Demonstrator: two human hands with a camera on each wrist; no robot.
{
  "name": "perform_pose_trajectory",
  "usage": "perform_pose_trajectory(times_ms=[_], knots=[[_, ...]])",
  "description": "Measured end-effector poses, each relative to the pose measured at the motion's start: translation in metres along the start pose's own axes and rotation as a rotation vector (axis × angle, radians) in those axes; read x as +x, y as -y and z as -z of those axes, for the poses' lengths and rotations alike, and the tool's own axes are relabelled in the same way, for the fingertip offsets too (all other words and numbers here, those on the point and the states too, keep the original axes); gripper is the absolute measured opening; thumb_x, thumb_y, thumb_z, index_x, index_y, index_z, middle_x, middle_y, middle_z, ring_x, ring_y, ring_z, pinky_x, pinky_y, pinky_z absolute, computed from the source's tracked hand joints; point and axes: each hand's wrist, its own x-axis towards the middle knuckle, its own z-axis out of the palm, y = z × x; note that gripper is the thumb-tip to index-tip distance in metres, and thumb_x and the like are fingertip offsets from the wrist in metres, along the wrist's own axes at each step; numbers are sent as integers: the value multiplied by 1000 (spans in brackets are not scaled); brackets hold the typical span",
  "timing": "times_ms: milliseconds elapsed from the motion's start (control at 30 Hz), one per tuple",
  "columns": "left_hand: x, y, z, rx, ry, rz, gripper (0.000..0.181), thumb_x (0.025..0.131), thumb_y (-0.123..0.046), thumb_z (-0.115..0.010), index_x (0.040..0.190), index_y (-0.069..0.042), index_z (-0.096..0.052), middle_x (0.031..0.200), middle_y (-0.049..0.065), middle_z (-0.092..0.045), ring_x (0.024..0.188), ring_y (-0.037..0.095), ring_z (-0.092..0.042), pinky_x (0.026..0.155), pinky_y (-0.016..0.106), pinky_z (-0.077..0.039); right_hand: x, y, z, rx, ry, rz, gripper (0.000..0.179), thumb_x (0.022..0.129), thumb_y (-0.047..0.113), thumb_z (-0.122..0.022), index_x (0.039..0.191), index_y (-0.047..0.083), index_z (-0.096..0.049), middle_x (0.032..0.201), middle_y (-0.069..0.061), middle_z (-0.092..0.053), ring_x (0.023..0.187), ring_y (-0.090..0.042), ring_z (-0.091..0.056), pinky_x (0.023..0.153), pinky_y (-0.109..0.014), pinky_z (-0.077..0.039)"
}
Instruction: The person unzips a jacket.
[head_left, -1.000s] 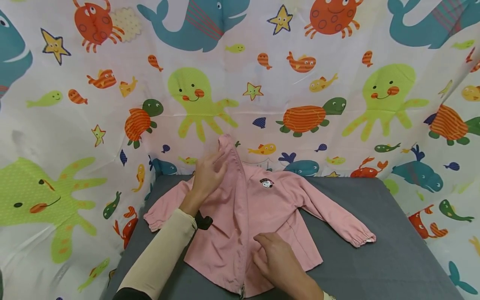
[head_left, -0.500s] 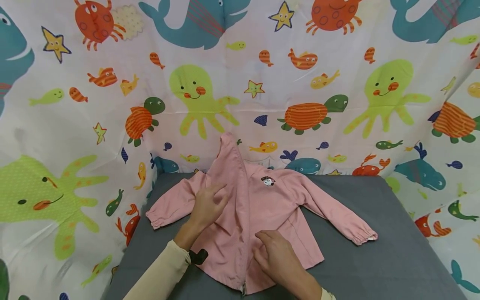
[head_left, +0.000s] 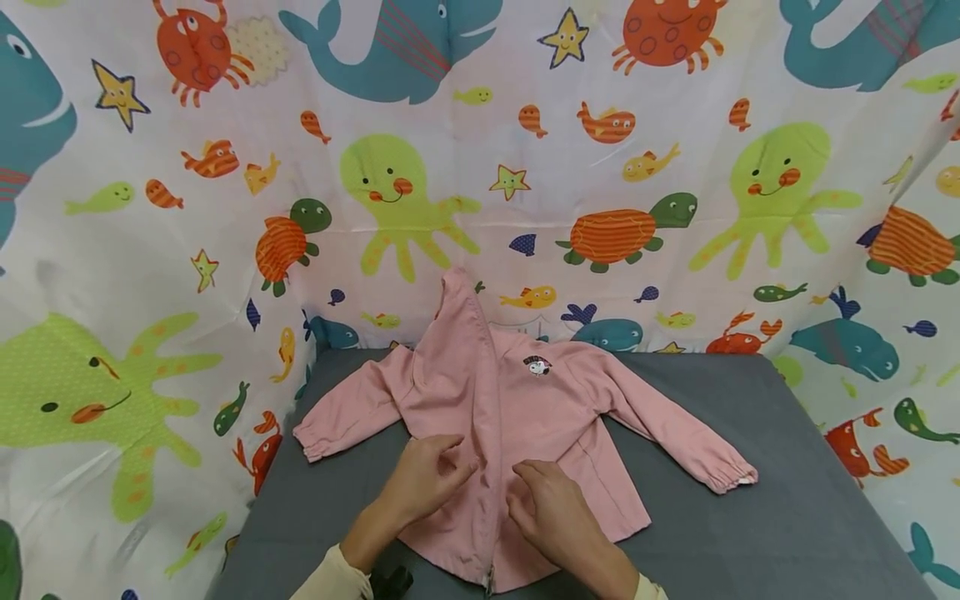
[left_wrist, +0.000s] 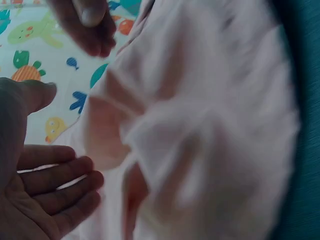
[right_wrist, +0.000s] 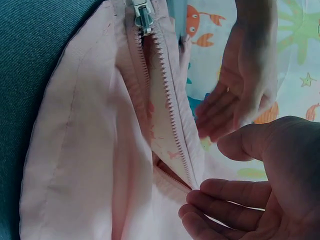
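Note:
A pink zip-up jacket (head_left: 547, 417) lies spread out, its sleeves stretched to both sides and a small dog print (head_left: 537, 366) on the chest. The hood (head_left: 461, 312) is folded over on the left. My left hand (head_left: 420, 479) hovers over the left front panel, fingers loosely bent around nothing. Across the zip line, my right hand (head_left: 558, 517) is over the lower right panel, also holding nothing. The right wrist view shows the metal zip slider (right_wrist: 143, 17) near the hem, with the teeth (right_wrist: 170, 100) parted beyond it. Fingertips of my right hand overlap the zip's edge there.
A grey cloth surface (head_left: 712, 400) lies under the jacket. Behind and at both sides hangs a white curtain (head_left: 480, 50) printed with sea animals. The right sleeve (head_left: 675, 433) reaches well out to the right, the left sleeve (head_left: 348, 408) to the left.
My left hand has come away from the hood, drawn back toward the front and down over the lower left panel. The hood stays standing up at the back. My right hand has hardly moved.

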Motion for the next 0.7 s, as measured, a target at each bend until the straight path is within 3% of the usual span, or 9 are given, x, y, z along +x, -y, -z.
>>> perform_pose_trajectory(times_ms=[233,300,533,700], knots=[[-33,-6,-9,8,126,5,52,93,-46,-86,117,-1,-79,105,11,-82,94,26,-78,81,40,-63,1,-3,-7,-4,28,-21,34,86,12,-85,117,-2,-79,117,-14,-78,111,-30,-74,89,-48,-64],[-41,-8,-11,24,161,7,56,91,-52,-86,116,-2,-78,106,9,-81,95,23,-77,81,38,-62,2,-4,-9,-5,30,-20,36,85,11,-86,117,-3,-79,117,-14,-78,110,-30,-75,89,-48,-64],[-65,-22,-13,186,276,57,80,85,-66,-86,131,0,-76,134,12,-74,126,29,-68,105,49,-58,2,-7,-18,-25,36,5,44,78,7,-91,118,-5,-78,118,-15,-77,111,-31,-74,91,-48,-63],[-75,-26,-14,221,342,26,66,84,-63,-88,118,-7,-81,120,4,-74,112,21,-67,98,42,-59,4,-11,-28,-30,17,30,47,76,8,-93,118,-6,-77,118,-16,-76,111,-32,-74,92,-48,-63]])
